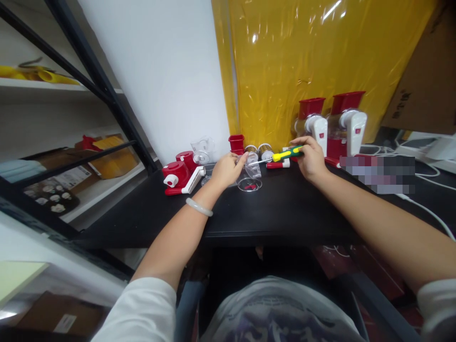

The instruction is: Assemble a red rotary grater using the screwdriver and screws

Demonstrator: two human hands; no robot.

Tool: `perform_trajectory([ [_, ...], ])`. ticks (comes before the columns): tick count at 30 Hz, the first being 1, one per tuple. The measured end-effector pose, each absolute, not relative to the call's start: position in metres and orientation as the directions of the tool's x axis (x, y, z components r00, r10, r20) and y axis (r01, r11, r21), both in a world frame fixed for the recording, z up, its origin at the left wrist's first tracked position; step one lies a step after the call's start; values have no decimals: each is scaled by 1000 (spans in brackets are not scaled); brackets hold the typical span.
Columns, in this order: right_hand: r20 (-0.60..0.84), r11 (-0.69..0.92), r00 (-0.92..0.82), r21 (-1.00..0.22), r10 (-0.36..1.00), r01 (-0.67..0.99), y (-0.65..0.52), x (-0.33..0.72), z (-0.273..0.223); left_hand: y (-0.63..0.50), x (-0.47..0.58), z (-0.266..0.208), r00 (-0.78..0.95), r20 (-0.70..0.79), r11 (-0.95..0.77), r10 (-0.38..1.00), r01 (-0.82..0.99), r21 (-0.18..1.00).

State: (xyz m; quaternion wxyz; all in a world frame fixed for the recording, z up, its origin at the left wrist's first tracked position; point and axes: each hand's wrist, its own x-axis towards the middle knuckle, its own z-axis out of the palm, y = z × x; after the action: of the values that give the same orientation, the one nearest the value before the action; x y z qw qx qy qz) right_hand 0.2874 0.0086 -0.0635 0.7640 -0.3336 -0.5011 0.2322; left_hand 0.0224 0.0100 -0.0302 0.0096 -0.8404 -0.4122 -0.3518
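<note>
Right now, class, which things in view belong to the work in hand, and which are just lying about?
Likely belong:
screwdriver (right hand)
clear plastic part (left hand)
red hopper
metal drums

Likely lying about:
brown carton
yellow things on shelf

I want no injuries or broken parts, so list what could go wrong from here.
The screwdriver in the right hand points toward the left hand, so a slip could jab it. The clear part at the left hand looks like plastic; too much force might crack it. The drums sit close to the screwdriver, so a bump could shift them.
</note>
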Motion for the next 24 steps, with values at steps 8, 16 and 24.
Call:
perform_trajectory([
  [8, 608, 648, 368, -762, 704, 20, 6, 286, -63, 9, 22, -30, 406, 599, -653, 690, 706, 274],
  [16, 565, 620, 318, -777, 761, -104, -1, 283, -56, 10, 23, -30, 412, 586, -646, 698, 715, 268],
  [24, 580, 622, 311, -782, 753, -47, -1, 282, -57, 9, 23, -29, 406, 589, -644, 699, 715, 271],
])
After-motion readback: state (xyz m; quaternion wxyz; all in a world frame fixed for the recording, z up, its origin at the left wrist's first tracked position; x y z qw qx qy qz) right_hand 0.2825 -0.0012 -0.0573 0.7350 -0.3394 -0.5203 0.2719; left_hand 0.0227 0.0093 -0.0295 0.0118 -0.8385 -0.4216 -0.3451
